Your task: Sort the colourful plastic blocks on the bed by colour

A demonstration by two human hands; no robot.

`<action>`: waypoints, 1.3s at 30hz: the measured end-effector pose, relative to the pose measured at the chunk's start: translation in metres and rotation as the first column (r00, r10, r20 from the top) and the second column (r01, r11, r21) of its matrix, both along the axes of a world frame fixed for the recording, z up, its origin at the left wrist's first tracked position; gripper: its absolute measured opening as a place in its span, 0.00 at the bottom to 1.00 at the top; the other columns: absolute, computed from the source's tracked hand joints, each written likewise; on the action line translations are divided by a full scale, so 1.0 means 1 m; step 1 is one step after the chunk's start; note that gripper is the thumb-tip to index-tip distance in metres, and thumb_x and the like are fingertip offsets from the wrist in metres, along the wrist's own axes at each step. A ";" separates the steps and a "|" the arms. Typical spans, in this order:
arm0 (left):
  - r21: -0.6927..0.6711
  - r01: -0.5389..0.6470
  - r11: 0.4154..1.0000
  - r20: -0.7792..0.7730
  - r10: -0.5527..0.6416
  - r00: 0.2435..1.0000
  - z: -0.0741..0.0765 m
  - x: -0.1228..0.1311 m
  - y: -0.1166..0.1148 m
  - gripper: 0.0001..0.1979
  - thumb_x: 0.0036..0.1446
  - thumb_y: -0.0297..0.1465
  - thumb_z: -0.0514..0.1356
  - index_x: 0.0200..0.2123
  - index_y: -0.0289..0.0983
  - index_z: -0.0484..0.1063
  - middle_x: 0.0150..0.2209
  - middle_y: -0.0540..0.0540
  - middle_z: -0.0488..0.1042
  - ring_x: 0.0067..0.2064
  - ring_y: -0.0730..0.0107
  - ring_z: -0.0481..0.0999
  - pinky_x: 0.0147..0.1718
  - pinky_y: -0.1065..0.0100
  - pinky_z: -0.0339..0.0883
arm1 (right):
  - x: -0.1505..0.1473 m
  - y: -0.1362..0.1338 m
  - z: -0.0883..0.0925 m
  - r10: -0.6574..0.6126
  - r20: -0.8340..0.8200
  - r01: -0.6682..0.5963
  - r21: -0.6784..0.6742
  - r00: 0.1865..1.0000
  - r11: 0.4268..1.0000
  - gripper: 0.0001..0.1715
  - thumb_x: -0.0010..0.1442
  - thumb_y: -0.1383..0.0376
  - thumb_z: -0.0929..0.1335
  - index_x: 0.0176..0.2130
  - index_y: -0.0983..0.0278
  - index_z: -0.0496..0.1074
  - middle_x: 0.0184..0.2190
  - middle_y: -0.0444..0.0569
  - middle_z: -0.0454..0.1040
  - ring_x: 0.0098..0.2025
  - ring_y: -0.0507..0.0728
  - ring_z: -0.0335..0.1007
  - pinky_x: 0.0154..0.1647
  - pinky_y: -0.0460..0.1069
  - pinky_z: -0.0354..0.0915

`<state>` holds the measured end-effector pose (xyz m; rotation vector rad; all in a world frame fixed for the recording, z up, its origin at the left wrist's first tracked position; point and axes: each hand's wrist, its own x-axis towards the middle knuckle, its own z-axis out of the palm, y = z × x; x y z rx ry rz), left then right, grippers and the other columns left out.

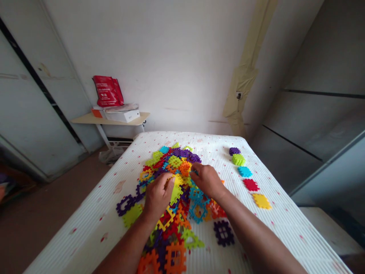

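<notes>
A heap of colourful plastic interlocking tiles with toothed edges covers the middle of the bed. My left hand [160,193] is closed at the heap, thumb and fingers pinching a yellow tile [178,179]. Just below that lies a lime green tile [176,195]. My right hand [205,178] is over the heap's right side with its fingers curled down; what they grip, if anything, is hidden. An orange tile [185,168] is near its fingertips, and blue window-shaped tiles [197,210] lie below its wrist.
Along the right side runs a row of separate tiles: purple [234,151], lime [238,159], blue [245,171], red [251,185] and yellow [261,201]. A purple window tile [224,233] lies by my right forearm. Behind left, a small table [82,119] holds a red bag [107,91].
</notes>
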<state>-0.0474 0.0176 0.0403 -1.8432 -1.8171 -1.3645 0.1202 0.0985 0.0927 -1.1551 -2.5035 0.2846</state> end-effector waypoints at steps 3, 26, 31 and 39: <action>-0.002 -0.044 0.999 0.092 0.044 0.995 0.004 -0.004 -0.001 0.09 0.59 0.34 0.53 0.34 0.38 0.71 0.29 0.50 0.77 0.30 0.72 0.75 0.32 0.73 0.67 | 0.001 0.004 -0.002 0.013 -0.034 -0.014 -0.024 0.999 1.000 0.10 0.59 0.62 0.64 0.39 0.62 0.73 0.31 0.48 0.75 0.32 0.54 0.69 0.31 0.46 0.56; 0.114 0.223 0.968 -0.032 -0.220 0.975 -0.001 -0.001 0.001 0.09 0.51 0.21 0.54 0.32 0.39 0.70 0.39 0.45 0.77 0.42 0.69 0.76 0.44 0.67 0.70 | -0.005 -0.007 -0.004 0.229 -0.386 -0.361 -0.317 0.894 0.877 0.19 0.50 0.53 0.72 0.36 0.64 0.74 0.28 0.43 0.72 0.29 0.49 0.63 0.29 0.43 0.57; 0.132 0.190 0.973 -0.107 -0.177 0.978 -0.002 -0.001 0.000 0.12 0.49 0.19 0.53 0.33 0.40 0.70 0.40 0.46 0.76 0.43 0.68 0.76 0.44 0.67 0.71 | -0.005 -0.020 0.010 0.201 -0.172 -0.227 -0.144 0.964 0.963 0.22 0.49 0.51 0.72 0.38 0.63 0.74 0.34 0.47 0.74 0.34 0.53 0.67 0.33 0.46 0.57; 0.147 0.134 0.980 -0.158 -0.110 0.981 -0.002 0.001 0.000 0.16 0.51 0.17 0.49 0.34 0.39 0.72 0.41 0.44 0.76 0.44 0.69 0.76 0.47 0.67 0.70 | -0.011 -0.029 0.003 0.179 -0.048 -0.181 -0.041 0.983 0.983 0.16 0.50 0.60 0.71 0.39 0.64 0.71 0.34 0.50 0.74 0.35 0.55 0.69 0.32 0.47 0.58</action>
